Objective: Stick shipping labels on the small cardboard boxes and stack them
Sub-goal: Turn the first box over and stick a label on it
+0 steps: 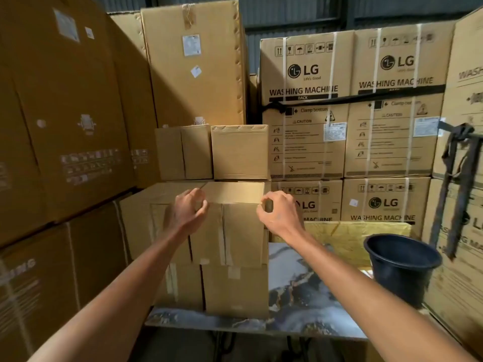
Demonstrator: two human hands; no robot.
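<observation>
A small plain cardboard box (235,231) sits at the front of the second layer of a stack of similar boxes, on top of a lower box (235,291). My left hand (188,207) curls its fingers over the box's upper left front corner. At the upper right corner, my right hand (274,210) pinches with thumb and forefinger. Two more small boxes (239,152) stand one layer higher, behind it. Tape strips run down the box fronts. I see no shipping label on this box's visible faces.
The stack stands on a marbled table (295,296). A black bucket (402,262) sits at the table's right, with a yellow sheet (352,236) behind it. LG washing machine cartons (305,100) wall the back and right. Big brown cartons (65,113) rise on the left.
</observation>
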